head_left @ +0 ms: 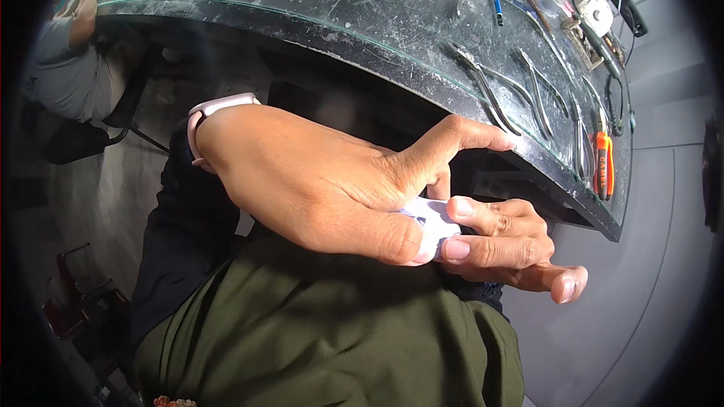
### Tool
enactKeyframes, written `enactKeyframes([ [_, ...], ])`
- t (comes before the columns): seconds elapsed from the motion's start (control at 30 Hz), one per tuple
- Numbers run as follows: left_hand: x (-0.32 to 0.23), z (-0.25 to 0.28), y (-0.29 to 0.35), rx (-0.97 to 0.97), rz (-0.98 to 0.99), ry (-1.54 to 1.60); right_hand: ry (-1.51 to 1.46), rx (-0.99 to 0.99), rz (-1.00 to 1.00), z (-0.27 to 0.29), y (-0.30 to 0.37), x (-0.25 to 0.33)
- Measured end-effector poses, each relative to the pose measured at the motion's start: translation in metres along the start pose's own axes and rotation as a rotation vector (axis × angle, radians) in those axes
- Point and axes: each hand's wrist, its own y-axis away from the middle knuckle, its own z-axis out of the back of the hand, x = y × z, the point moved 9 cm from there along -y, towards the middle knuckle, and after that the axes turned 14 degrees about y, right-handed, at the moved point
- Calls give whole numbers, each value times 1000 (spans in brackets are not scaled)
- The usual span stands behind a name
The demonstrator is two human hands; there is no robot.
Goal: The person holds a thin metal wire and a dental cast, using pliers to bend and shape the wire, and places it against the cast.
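My left hand (324, 188) reaches in from the left, a pale pink watch (219, 109) on its wrist. Its thumb presses on a small white piece, seemingly folded paper or cloth (434, 234), with a small dark mark. The left index finger sticks out toward the bench edge. From the other side, fingers of my right hand (501, 245) close on the same white piece; its palm and thumb are hidden. Both hands hover above the olive-green cloth (324, 324) over my lap. Whatever may lie inside the white piece cannot be seen.
A dark, glass-topped workbench (362, 15) runs ahead, its edge just beyond my fingers. Pliers (483, 83), an orange-handled tool (603, 166) and a blue pen-like tool (498, 9) lie on it. A wired device (592, 11) stands far right. Another person (72, 68) sits at far left.
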Motion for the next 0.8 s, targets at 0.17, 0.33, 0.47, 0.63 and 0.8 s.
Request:
enactKeyframes([
  [0.17,1,2,2,-4,0,-21,-27,-22,18,0,2,-1],
  [0.33,-3,2,-2,-28,96,21,-7,-25,17,0,1,0],
  [0.47,1,6,-1,-139,87,152,-11,-201,100,3,7,3],
  [0.63,-1,4,5,-149,204,57,-42,-241,108,5,11,5],
  [0.8,-9,0,7,-141,238,-57,-144,-194,65,-1,15,1],
])
